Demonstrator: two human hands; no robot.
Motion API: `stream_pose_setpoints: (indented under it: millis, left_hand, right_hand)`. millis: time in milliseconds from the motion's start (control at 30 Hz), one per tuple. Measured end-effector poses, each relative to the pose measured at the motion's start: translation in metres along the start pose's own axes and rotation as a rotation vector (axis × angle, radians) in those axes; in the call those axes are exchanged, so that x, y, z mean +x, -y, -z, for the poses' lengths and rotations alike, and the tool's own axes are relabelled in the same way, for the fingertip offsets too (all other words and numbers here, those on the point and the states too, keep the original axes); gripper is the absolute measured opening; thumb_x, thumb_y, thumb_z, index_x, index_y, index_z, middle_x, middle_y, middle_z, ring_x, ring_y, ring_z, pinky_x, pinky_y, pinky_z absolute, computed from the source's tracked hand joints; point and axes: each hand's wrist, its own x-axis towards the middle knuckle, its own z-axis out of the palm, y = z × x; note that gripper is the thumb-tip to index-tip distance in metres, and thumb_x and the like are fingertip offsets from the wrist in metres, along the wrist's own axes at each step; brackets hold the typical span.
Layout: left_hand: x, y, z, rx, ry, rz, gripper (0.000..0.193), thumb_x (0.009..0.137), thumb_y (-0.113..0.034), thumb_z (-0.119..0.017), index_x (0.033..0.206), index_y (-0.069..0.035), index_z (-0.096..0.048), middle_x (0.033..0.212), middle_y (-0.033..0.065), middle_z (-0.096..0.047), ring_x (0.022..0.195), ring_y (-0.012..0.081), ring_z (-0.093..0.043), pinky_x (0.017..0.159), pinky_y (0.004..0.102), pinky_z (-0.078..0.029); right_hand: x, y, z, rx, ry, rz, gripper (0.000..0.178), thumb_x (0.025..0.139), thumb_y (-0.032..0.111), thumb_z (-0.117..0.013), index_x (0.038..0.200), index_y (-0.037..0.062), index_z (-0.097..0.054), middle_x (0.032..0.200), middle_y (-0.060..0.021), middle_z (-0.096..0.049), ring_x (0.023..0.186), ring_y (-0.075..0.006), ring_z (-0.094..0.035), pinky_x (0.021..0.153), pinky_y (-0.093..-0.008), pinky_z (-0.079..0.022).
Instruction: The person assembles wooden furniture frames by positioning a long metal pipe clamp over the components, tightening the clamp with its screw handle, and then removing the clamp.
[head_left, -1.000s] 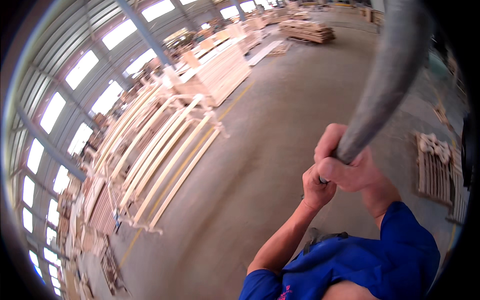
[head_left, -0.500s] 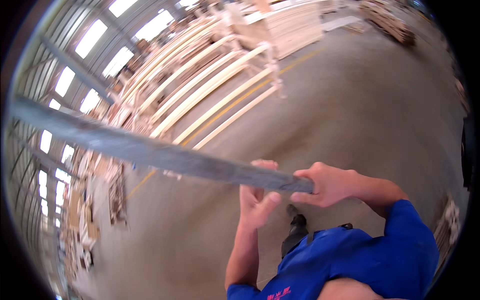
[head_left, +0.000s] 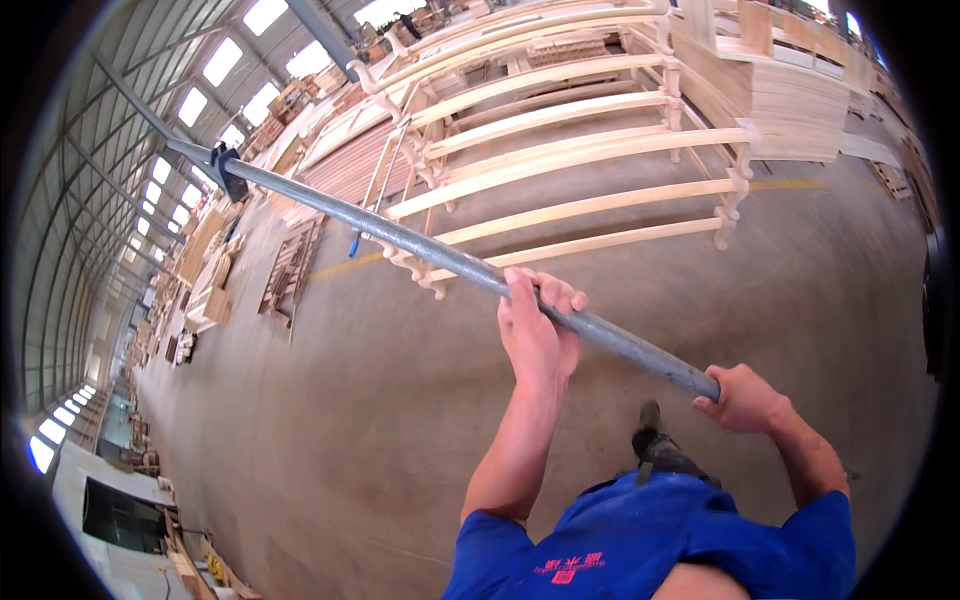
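The grey pole [head_left: 400, 236] has swung away from my camera since the earlier frame, bringing the black fitting [head_left: 232, 178] toward its far end into view, and the hands are wider apart. I see the left hand [head_left: 540, 325], looser before, wrapped around the pole partway along, while the right hand's [head_left: 748, 400] fingers grip its near end. It slants above the floor [head_left: 350, 430], crossing in front of the pale wooden frame [head_left: 590, 212].
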Motion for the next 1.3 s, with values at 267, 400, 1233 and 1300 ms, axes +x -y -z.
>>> stream_pose_setpoints:
  millis: [267,400,1233,1300]
  left_hand:
    - [0.203,0.050,0.101,-0.142,-0.327,0.026,0.034,0.108,-0.043,-0.050,0.092,-0.012,-0.045,0.074,0.0000,-0.043,0.066,0.0140,-0.042,0.063,0.0328,-0.046]
    - [0.283,0.067,0.145,-0.180,-0.419,0.023,0.035,0.109,-0.043,-0.048,0.094,-0.012,-0.044,0.074,0.0001,-0.043,0.066,0.0147,-0.045,0.065,0.0337,-0.047]
    - [0.697,0.004,0.388,0.025,-0.829,0.115,0.034,0.109,-0.041,-0.045,0.103,-0.008,-0.047,0.087,0.0088,-0.057,0.080,0.0254,-0.061,0.078,0.0429,-0.056]
    - [0.711,0.003,0.401,0.067,-0.865,0.140,0.034,0.109,-0.040,-0.046,0.106,-0.007,-0.047,0.089,0.0090,-0.058,0.082,0.0257,-0.062,0.077,0.0416,-0.057]
  right_hand:
    - [0.148,-0.089,0.087,0.028,0.054,-0.069,0.027,0.082,0.024,-0.078,0.088,0.0015,-0.065,0.076,-0.0206,-0.067,0.072,-0.0362,-0.067,0.067,-0.0427,-0.052]
    - [0.248,-0.101,0.099,-0.122,-0.041,0.040,0.024,0.081,0.022,-0.079,0.088,0.0030,-0.066,0.076,-0.0204,-0.067,0.075,-0.0403,-0.066,0.069,-0.0468,-0.051]
    - [0.779,0.005,0.150,-0.332,-0.074,0.310,0.027,0.083,0.021,-0.077,0.099,0.0038,-0.064,0.092,-0.0194,-0.068,0.090,-0.0419,-0.065,0.077,-0.0502,-0.050]
    - [0.804,0.005,0.149,-0.332,-0.050,0.311,0.027,0.083,0.021,-0.077,0.099,0.0038,-0.063,0.092,-0.0196,-0.068,0.090,-0.0418,-0.065,0.077,-0.0501,-0.050]
